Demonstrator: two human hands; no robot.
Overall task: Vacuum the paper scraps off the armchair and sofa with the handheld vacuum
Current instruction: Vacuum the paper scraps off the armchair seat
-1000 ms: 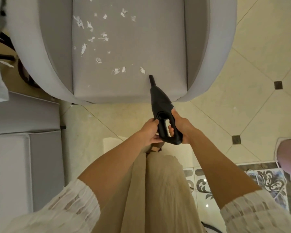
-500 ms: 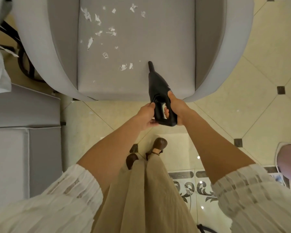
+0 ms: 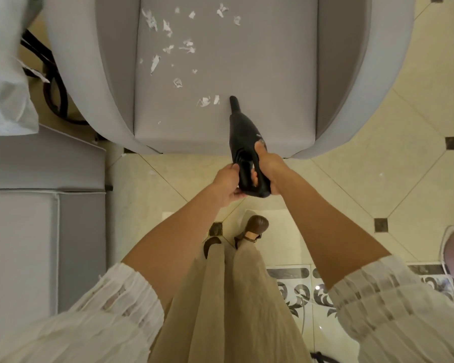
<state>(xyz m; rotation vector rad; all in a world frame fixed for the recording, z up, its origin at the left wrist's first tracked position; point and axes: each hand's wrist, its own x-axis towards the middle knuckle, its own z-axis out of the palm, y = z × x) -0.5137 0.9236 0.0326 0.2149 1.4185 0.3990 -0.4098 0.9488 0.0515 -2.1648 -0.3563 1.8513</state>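
Observation:
A black handheld vacuum point(image 3: 241, 132) points away from me over the front of the grey armchair seat point(image 3: 268, 74). Its narrow nozzle tip rests just right of two white paper scraps point(image 3: 207, 100). My right hand point(image 3: 269, 163) grips the handle from the right. My left hand point(image 3: 227, 183) holds the rear end of the vacuum from the left. Several more paper scraps point(image 3: 168, 45) lie scattered over the left and back of the seat. A grey sofa point(image 3: 37, 205) stands at the left.
The armchair's curved arms point(image 3: 351, 100) flank the seat. A white bag point(image 3: 3, 87) and black cables point(image 3: 53, 93) sit left of the armchair. Cream floor tiles point(image 3: 378, 179) lie in front, with my brown shoes point(image 3: 254, 229) and beige skirt below.
The vacuum and both hands have moved forward over the seat's front edge. The scrap that lay by the nozzle tip a second ago is gone from view.

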